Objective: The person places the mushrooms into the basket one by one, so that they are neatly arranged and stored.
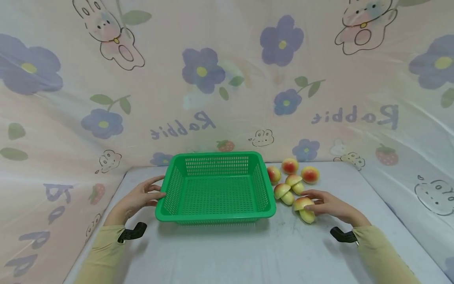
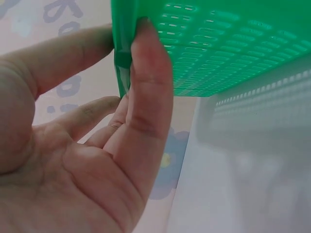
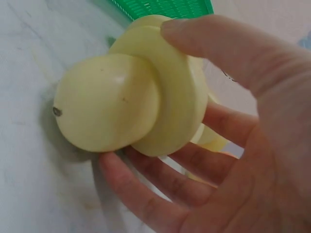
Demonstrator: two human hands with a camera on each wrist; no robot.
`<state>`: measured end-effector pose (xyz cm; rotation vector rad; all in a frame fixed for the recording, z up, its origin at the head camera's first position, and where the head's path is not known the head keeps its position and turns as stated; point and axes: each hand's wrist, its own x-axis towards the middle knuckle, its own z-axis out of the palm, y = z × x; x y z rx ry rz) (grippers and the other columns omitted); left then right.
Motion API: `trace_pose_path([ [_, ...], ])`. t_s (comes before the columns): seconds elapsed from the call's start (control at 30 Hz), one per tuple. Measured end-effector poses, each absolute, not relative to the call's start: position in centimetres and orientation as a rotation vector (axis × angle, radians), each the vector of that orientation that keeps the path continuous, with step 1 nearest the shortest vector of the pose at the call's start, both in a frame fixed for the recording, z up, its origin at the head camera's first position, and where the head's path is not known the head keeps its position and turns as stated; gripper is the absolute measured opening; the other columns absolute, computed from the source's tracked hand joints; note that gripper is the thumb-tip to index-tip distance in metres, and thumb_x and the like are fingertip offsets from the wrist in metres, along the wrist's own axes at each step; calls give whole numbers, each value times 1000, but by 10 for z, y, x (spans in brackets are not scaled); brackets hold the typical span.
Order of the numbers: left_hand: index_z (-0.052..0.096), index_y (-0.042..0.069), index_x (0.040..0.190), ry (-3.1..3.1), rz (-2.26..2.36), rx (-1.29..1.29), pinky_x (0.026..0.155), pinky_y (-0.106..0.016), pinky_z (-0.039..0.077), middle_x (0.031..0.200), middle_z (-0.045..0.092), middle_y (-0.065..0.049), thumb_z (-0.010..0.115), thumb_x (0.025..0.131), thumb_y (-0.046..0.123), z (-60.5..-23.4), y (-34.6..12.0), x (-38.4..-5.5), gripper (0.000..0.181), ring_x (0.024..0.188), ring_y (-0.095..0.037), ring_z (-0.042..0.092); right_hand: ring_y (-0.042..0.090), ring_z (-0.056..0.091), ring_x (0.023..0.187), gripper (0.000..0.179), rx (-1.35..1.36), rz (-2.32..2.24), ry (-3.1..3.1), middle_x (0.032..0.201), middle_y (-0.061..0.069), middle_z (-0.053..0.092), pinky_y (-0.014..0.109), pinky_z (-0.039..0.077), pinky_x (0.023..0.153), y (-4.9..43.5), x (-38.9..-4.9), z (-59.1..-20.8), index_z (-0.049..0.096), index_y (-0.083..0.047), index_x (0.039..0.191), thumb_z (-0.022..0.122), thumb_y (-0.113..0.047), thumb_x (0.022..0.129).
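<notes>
A green plastic basket [image 1: 216, 217] sits on a white tabletop [image 1: 213, 256], left of centre. At its left side, a person's left hand [image 1: 136, 198] pinches the rim between thumb and fingers. To the basket's right, the right hand [image 1: 328, 207], partly closed, grips the nearest toy mushroom [image 1: 304, 209], thumb on its cap. Just beyond lie two more mushrooms [image 1: 283, 192]; farther back, three round red-and-yellow pieces [image 1: 290, 166].

Head: evenly, softly lit; faint shadows cast on tabletop [image 1: 213, 256] beneath basket [image 1: 216, 217] | left wrist: tabletop washed out by haze, pale glints caught in basket slots | right wrist: toy mushroom [image 3: 107, 102] softly highlighted, background blurred
</notes>
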<state>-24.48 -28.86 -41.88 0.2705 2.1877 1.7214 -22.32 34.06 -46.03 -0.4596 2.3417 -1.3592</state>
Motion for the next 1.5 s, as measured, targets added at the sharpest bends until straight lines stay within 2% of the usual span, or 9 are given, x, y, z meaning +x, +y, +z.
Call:
trace_pose_path([
  [0.5, 18, 8, 153, 2210, 1706, 275, 76, -39, 55, 115, 52, -23, 66, 92, 11, -421, -289, -247, 78, 88, -25, 65, 30, 54, 110, 53, -468, -1313, 2352, 135, 24, 44, 31, 51, 83, 341, -218, -454, 42, 4, 139, 60, -19, 95],
  [0.67, 18, 9, 153, 2217, 1693, 277, 76, -39, 55, 116, 51, -24, 66, 92, 12, -419, -289, -246, 78, 88, -26, 65, 33, 53, 111, 48, -511, -1305, 2372, 134, 24, 45, 33, 51, 82, 343, -217, -443, 45, 3, 137, 59, -18, 96],
  [0.97, 18, 10, 153, 2232, 1674, 282, 76, -40, 55, 116, 50, -25, 67, 92, 14, -418, -290, -245, 79, 88, -27, 65, 31, 56, 109, 46, -554, -1307, 2424, 133, 24, 45, 34, 52, 82, 342, -223, -420, 46, 1, 136, 59, -16, 96],
  [1.2, 19, 9, 153, 2239, 1670, 267, 76, -40, 55, 116, 51, -24, 67, 91, 14, -418, -290, -245, 79, 89, -27, 64, 38, 52, 114, 45, -636, -1307, 2467, 133, 21, 47, 34, 52, 83, 329, -234, -400, 48, -1, 134, 62, -16, 94],
  [1.37, 18, 9, 153, 2234, 1675, 260, 76, -42, 55, 116, 51, -24, 67, 91, 13, -418, -289, -245, 79, 89, -28, 64, 32, 53, 115, 49, -649, -1295, 2489, 130, 16, 53, 35, 51, 84, 318, -243, -388, 46, -1, 136, 64, -19, 94],
  [1.5, 19, 9, 153, 2238, 1673, 256, 76, -42, 55, 114, 51, -23, 68, 91, 14, -417, -289, -245, 80, 89, -28, 65, 29, 54, 115, 49, -684, -1305, 2483, 132, 12, 53, 34, 50, 86, 306, -251, -376, 49, -6, 136, 65, -21, 93],
])
